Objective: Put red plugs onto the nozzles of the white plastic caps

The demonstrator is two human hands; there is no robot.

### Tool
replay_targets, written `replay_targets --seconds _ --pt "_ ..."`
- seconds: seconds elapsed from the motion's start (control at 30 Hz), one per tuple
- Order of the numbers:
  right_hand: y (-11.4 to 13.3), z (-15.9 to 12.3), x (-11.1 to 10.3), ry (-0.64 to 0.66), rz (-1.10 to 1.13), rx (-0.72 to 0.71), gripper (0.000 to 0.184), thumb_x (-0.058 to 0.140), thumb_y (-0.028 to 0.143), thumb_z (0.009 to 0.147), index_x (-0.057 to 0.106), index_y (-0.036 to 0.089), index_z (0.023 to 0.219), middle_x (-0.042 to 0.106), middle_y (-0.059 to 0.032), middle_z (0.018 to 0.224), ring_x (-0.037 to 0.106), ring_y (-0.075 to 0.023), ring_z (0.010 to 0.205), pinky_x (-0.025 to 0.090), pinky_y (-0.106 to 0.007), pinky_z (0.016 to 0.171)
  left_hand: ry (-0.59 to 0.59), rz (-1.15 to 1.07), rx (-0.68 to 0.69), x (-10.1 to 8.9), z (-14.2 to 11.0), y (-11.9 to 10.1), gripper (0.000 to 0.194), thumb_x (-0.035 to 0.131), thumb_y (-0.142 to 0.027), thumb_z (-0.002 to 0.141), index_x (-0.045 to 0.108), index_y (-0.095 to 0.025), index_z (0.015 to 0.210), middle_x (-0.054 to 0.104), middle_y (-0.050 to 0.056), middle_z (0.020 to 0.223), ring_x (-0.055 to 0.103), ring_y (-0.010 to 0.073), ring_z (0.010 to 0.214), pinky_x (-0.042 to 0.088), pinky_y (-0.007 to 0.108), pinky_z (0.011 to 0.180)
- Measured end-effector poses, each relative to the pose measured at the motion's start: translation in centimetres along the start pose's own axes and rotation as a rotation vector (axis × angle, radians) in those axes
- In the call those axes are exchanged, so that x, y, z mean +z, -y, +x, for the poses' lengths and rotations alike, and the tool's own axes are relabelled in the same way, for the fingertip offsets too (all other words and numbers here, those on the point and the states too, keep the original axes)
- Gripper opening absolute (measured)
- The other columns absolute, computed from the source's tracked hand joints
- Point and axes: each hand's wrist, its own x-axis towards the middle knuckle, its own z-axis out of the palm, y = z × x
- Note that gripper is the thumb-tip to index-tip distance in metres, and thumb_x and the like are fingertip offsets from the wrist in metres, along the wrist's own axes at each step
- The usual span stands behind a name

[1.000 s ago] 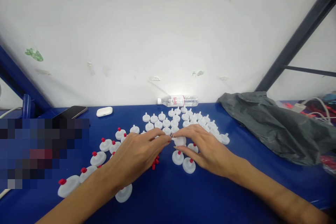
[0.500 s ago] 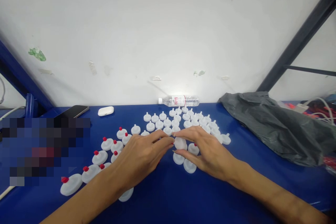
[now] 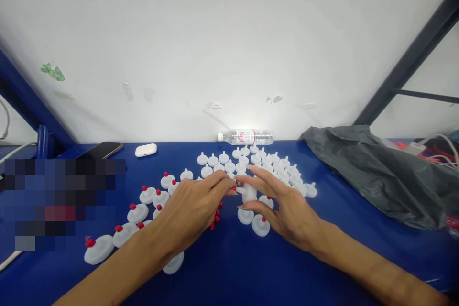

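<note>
Between the thumb and fingers of my right hand is a white plastic nozzle cap, tipped so its narrow spout points left. My left hand pinches a small red tip cap right at that spout; whether it is seated on it I cannot tell. Several loose red tip caps lie on the blue table below my left fingers. Under my right hand sit white caps with red tips, one of them near my thumb. More red-tipped caps stand in rows to the left, partly hidden by my left forearm.
Many plain white nozzle caps cluster behind my hands. A clear water bottle lies along the wall. A white earphone case and a phone are at back left. A dark grey plastic bag covers the right side.
The white nozzle cap has turned so its spout shows toward my left fingers. The red tip cap in my left hand and the loose ones below have come into clearer view.
</note>
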Motion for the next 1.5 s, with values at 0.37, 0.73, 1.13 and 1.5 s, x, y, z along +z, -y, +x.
replay_targets --seconds 0.37,0.73,1.13,1.5 --pt "-0.4 0.0 0.4 -0.05 -0.222 -0.246 0.084 0.057 0.009 0.11 0.007 0.022 0.177 0.076 -0.0118 0.139 0.075 -0.0225 0.126 0.062 -0.042 0.112 -0.013 -0.076 -0.051 -0.3 0.3 -0.6 0.036 0.038 0.002 0.093 0.065 -0.02 0.102 0.075 -0.001 0.084 0.067 0.0164 0.054 0.039 0.032 0.045" --pt "0.5 1.3 0.1 -0.094 -0.233 -0.285 0.067 0.062 0.007 0.107 0.034 0.018 0.168 0.077 -0.0119 0.132 0.072 -0.0194 0.128 0.059 -0.037 0.114 -0.036 -0.102 -0.091 -1.3 0.9 -0.4 0.03 0.041 -0.016 0.11 0.067 -0.022 0.096 0.068 -0.004 0.075 0.061 0.013 0.054 0.04 0.029 0.047" --pt "-4.5 0.6 -1.6 -0.066 -0.249 0.06 0.008 0.066 0.022 0.108 0.072 0.024 0.113 0.075 -0.0086 0.124 0.074 -0.0264 0.113 0.061 -0.045 0.094 0.209 0.173 -0.135 -0.6 -0.8 3.8 0.038 0.051 -0.036 0.107 0.06 -0.021 0.074 0.064 0.0 0.057 0.059 0.0202 0.045 0.016 0.032 0.051" --pt "-4.8 0.5 -1.4 0.107 -0.268 0.088 0.005 0.075 0.024 0.102 0.073 0.022 0.107 0.08 -0.0034 0.101 0.072 -0.0261 0.096 0.051 -0.049 0.096 0.445 0.197 -0.227 -0.3 -0.6 3.4 0.027 0.051 -0.026 0.106 0.063 -0.021 0.082 0.072 0.002 0.067 0.066 0.0236 0.055 0.018 0.033 0.055"
